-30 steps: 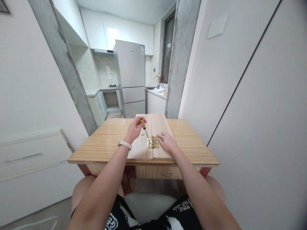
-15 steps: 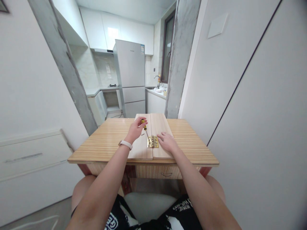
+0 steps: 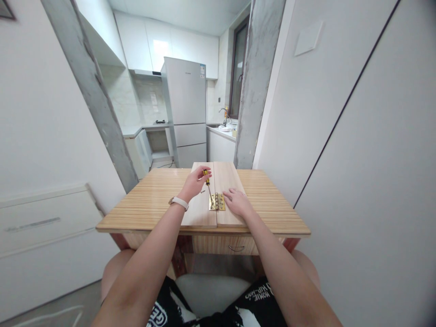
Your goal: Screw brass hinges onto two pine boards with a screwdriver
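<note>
Two pale wooden boards [image 3: 204,210] lie side by side on a striped wooden table [image 3: 150,204]. A brass hinge [image 3: 217,202] spans the seam between them. My left hand [image 3: 194,183] grips a small yellow-and-black screwdriver [image 3: 207,180], its shaft slanting down to the hinge's left leaf. My right hand [image 3: 237,201] rests flat on the right board, fingers touching the hinge's right edge. A small screw [image 3: 203,191] lies on the left board near the left hand.
A drawer with a metal pull [image 3: 236,248] sits under the table's front edge. White walls stand close on both sides, with grey concrete pillars [image 3: 259,81] behind the table. Beyond are a fridge [image 3: 185,109] and a kitchen counter with a sink [image 3: 223,129].
My left hand has shifted slightly right and its fingers have turned on the screwdriver handle, standing the tool a little more upright. The right hand and the hinge have stayed put.
</note>
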`<act>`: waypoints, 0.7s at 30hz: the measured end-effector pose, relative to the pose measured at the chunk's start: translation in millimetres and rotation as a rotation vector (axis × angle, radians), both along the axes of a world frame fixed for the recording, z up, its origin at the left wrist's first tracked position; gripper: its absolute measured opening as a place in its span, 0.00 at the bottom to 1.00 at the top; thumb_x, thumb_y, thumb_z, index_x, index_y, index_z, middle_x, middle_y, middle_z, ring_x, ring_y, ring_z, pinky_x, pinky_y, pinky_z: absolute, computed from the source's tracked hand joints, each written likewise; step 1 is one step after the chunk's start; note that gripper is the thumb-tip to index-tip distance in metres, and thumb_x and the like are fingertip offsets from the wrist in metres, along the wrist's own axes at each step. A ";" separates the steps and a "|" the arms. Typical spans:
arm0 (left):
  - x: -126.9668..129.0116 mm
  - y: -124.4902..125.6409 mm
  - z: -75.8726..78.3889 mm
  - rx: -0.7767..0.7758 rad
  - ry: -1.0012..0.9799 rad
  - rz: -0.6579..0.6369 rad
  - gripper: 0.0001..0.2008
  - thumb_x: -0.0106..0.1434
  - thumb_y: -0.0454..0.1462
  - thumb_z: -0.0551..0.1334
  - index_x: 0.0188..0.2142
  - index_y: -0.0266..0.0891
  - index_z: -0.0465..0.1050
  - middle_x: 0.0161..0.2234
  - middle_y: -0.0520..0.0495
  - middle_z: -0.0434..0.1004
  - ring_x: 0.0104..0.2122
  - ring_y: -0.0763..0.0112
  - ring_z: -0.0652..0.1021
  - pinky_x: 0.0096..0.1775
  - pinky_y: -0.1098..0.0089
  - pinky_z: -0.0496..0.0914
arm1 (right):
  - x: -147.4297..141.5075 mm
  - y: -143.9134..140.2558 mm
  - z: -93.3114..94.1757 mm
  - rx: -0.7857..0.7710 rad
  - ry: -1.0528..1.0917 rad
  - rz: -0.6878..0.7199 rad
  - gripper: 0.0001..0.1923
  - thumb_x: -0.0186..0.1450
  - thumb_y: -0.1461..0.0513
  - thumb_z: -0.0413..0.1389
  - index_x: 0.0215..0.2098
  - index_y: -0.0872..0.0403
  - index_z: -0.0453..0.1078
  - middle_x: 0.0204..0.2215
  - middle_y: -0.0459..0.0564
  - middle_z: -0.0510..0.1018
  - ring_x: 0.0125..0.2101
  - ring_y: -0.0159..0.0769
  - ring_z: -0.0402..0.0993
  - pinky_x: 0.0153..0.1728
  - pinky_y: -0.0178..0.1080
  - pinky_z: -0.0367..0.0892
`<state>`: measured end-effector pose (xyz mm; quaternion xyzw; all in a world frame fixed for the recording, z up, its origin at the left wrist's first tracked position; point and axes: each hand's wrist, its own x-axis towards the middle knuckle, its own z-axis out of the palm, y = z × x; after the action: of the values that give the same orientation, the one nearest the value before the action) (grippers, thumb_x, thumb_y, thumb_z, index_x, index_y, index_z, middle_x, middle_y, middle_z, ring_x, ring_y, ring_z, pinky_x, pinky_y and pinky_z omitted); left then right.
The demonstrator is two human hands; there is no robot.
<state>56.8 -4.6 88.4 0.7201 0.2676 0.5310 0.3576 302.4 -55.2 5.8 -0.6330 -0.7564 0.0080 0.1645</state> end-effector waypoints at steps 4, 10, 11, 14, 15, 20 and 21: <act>2.7 1.3 5.8 0.041 0.105 -0.013 0.15 0.70 0.38 0.64 0.55 0.41 0.76 0.49 0.40 0.82 0.53 0.60 0.82 0.55 0.59 0.76 | 0.1 0.4 -1.0 0.000 -0.002 -0.005 0.27 0.78 0.46 0.42 0.68 0.40 0.70 0.70 0.50 0.67 0.70 0.46 0.59 0.69 0.50 0.52; 8.1 0.2 9.2 0.050 0.104 -0.061 0.17 0.71 0.34 0.60 0.58 0.40 0.76 0.54 0.38 0.81 0.58 0.58 0.80 0.57 0.59 0.75 | -0.1 0.1 -1.2 0.000 -0.003 -0.005 0.27 0.78 0.46 0.42 0.67 0.40 0.70 0.70 0.50 0.67 0.70 0.46 0.59 0.69 0.51 0.52; 9.2 -0.8 9.6 0.048 0.100 -0.063 0.17 0.71 0.33 0.60 0.57 0.40 0.76 0.53 0.38 0.81 0.57 0.59 0.81 0.56 0.59 0.76 | -0.2 0.1 -0.9 -0.003 -0.004 -0.005 0.27 0.78 0.47 0.42 0.68 0.40 0.70 0.70 0.51 0.67 0.70 0.46 0.59 0.70 0.51 0.52; 12.9 -4.6 10.4 0.038 0.087 -0.021 0.15 0.70 0.33 0.62 0.55 0.39 0.77 0.48 0.39 0.83 0.51 0.61 0.83 0.52 0.61 0.78 | -0.4 -0.2 0.0 -0.003 -0.008 -0.001 0.27 0.78 0.47 0.42 0.67 0.41 0.70 0.70 0.51 0.67 0.70 0.45 0.59 0.70 0.50 0.51; 14.2 -5.6 10.5 0.034 0.086 -0.002 0.16 0.69 0.34 0.63 0.55 0.40 0.77 0.47 0.40 0.83 0.49 0.62 0.84 0.51 0.62 0.79 | -0.4 -0.3 0.2 -0.002 -0.009 -0.001 0.27 0.78 0.47 0.42 0.67 0.41 0.70 0.70 0.51 0.67 0.70 0.45 0.59 0.70 0.50 0.51; 19.4 -5.7 8.5 0.055 0.123 0.043 0.18 0.69 0.34 0.63 0.57 0.43 0.78 0.46 0.43 0.84 0.46 0.64 0.84 0.46 0.65 0.80 | -0.7 -1.1 0.8 0.005 -0.009 -0.002 0.27 0.78 0.46 0.42 0.67 0.40 0.70 0.70 0.51 0.68 0.70 0.45 0.60 0.70 0.49 0.52; 20.0 -5.2 7.8 0.067 0.134 0.058 0.18 0.69 0.34 0.63 0.56 0.44 0.79 0.46 0.43 0.84 0.47 0.64 0.84 0.47 0.65 0.80 | -0.8 -1.4 1.0 0.007 -0.011 -0.001 0.27 0.78 0.46 0.42 0.67 0.40 0.70 0.69 0.51 0.68 0.70 0.45 0.60 0.69 0.49 0.53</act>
<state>76.8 -9.7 96.2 0.7576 0.2938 0.5003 0.2991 301.6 -56.6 6.8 -0.6330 -0.7569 0.0019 0.1624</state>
